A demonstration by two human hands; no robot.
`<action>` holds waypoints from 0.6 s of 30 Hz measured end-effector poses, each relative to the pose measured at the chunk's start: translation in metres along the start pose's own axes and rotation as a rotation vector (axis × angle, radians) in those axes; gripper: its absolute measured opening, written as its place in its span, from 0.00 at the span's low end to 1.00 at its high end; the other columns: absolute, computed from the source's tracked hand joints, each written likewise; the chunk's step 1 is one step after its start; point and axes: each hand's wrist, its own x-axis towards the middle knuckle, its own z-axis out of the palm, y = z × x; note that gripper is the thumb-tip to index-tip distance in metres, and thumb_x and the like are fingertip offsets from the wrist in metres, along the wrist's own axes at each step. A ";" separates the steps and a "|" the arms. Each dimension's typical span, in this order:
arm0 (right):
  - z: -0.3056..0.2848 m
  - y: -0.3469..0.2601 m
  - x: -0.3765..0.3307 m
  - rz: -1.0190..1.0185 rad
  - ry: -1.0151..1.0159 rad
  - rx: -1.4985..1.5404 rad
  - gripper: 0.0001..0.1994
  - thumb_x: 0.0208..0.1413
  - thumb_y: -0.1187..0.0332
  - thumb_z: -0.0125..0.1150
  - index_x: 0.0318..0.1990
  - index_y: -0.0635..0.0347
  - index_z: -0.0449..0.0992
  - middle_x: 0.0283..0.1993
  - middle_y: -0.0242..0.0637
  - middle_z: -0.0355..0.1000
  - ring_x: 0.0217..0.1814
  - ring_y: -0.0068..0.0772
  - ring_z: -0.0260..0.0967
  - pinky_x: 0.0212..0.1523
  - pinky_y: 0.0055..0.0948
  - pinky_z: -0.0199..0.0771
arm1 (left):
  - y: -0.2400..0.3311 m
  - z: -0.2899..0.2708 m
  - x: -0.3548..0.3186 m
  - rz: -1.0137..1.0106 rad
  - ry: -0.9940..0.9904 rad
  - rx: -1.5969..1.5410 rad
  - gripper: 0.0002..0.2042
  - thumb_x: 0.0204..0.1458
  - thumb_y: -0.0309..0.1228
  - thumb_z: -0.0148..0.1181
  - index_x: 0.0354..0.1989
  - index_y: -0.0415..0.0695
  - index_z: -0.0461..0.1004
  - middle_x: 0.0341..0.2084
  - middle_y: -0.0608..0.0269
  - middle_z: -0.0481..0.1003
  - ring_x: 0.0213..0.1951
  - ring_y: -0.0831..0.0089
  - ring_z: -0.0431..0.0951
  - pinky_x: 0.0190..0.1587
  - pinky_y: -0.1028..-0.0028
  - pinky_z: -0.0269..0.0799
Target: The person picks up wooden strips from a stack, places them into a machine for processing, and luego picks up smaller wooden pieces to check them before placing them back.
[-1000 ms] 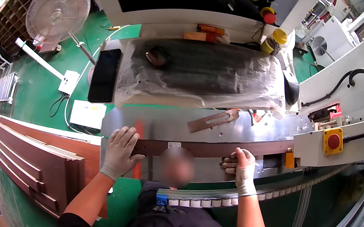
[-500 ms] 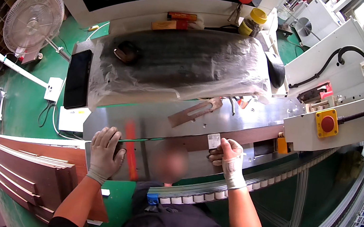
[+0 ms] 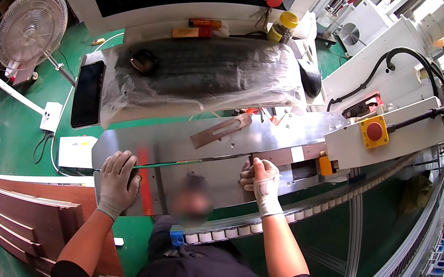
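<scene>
Step, as I judge it: guiding the strip (image 3: 280, 156) along the metal table (image 3: 127, 143); next move calls for a straight, even push. Strip lies toward the table's right end: brown, flat, narrow, white label (image 3: 297, 154). My right hand (image 3: 263, 182), fingers curled, at its left end; pinching or not, can't tell. Left hand (image 3: 119, 185), fingers extended, at table's left edge. Gloves (image 3: 266, 197) pale, matte.

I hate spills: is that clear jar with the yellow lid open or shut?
Shut: the round yellow lid covers the top of the clear jar. How tightly, I cannot tell.
</scene>
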 end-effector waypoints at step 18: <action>0.090 0.070 -0.049 -0.980 0.040 -0.794 0.08 0.61 0.66 0.58 0.33 0.61 0.75 0.28 0.42 0.72 0.30 0.39 0.71 0.34 0.34 0.71 | -0.080 -0.013 -0.136 -0.419 0.316 0.003 0.16 0.57 0.34 0.55 0.51 0.41 0.72 0.59 0.47 0.68 0.65 0.48 0.63 0.68 0.50 0.56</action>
